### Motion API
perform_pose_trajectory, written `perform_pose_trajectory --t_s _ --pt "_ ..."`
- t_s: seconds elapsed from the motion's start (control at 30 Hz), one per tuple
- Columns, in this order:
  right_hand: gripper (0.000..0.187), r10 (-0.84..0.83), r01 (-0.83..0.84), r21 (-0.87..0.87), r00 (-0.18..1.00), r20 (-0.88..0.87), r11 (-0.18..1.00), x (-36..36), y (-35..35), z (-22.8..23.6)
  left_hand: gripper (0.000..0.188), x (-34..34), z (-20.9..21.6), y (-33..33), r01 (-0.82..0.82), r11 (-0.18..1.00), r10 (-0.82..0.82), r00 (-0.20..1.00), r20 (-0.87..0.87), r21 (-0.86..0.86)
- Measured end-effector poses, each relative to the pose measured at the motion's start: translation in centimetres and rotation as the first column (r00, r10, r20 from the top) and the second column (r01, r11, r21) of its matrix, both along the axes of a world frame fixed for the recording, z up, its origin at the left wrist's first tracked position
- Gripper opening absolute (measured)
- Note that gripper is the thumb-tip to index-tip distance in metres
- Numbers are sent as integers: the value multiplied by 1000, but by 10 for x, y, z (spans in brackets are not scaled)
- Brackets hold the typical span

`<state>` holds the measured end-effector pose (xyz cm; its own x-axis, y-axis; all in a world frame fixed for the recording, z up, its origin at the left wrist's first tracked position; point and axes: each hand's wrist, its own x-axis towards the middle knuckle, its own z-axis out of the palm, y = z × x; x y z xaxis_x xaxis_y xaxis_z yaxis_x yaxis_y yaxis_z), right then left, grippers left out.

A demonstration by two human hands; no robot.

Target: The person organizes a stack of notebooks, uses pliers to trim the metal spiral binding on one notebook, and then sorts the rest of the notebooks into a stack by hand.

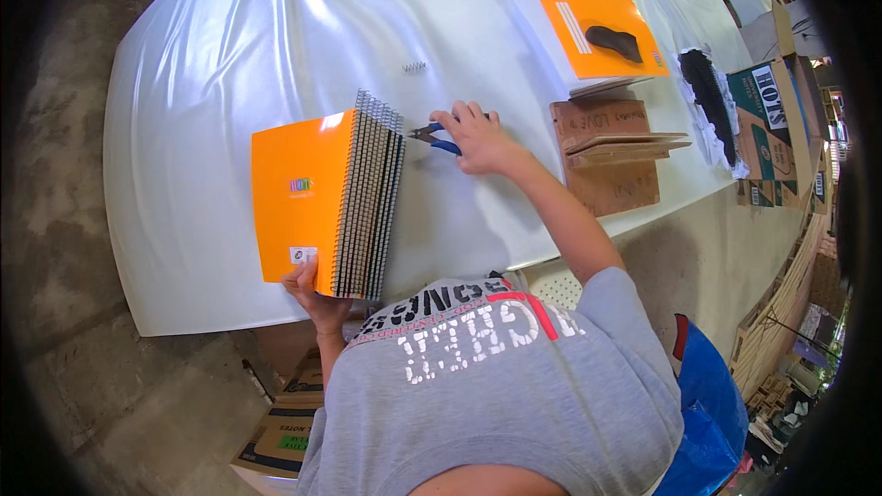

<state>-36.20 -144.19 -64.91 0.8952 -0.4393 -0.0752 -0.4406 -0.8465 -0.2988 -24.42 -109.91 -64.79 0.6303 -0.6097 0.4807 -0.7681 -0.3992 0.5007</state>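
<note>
On the white-covered desk (207, 83), a stack of orange spiral notebooks (299, 193) stood left of centre, its wire coils (369, 197) facing right. Your left hand (322, 301) clasped the stack's lower edge, thumb on the cover; your right hand (478, 140) had its fingers wrapped around blue-handled side cutters (425, 135), tips just beside the coils. The step in hand appeared to be trimming coil ends, judging by the short piece of coil (414, 67) lying beyond; the next move seemed to call for setting the blades on one wire end, stack held steady. Bold lettering crossed your grey shirt (496, 395), print marked the green box (755, 110), pen strokes the brown cardboard (611, 188), coloured letters the orange cover; a small white label (303, 254) was illegible
</note>
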Motion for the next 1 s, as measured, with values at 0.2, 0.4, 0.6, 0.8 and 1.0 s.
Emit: perform_pose_trajectory --t_s 0.2,0.4,0.6,0.8,1.0 --pt "60 69 -49 -115 982 175 992 4 -3 -14 66 -1 3 -1 -9 1000 9 1000 11 22" --pt "47 31 7 -172 976 217 985 9 3 -6 66 1 0 1 1 999 -2 1000 13 36" --pt "43 41 -25 -109 989 139 994 15 8 -6 67 0 -3 3 -21 1000 21 1000 9 21" --pt "42 29 -15 -114 992 126 993 15 2 -3 65 0 2 1 2 999 -3 1000 6 38" --pt "48 76 -57 -129 986 147 990 16 -1 -8 64 -1 -1 1 -19 1000 19 1000 14 19"
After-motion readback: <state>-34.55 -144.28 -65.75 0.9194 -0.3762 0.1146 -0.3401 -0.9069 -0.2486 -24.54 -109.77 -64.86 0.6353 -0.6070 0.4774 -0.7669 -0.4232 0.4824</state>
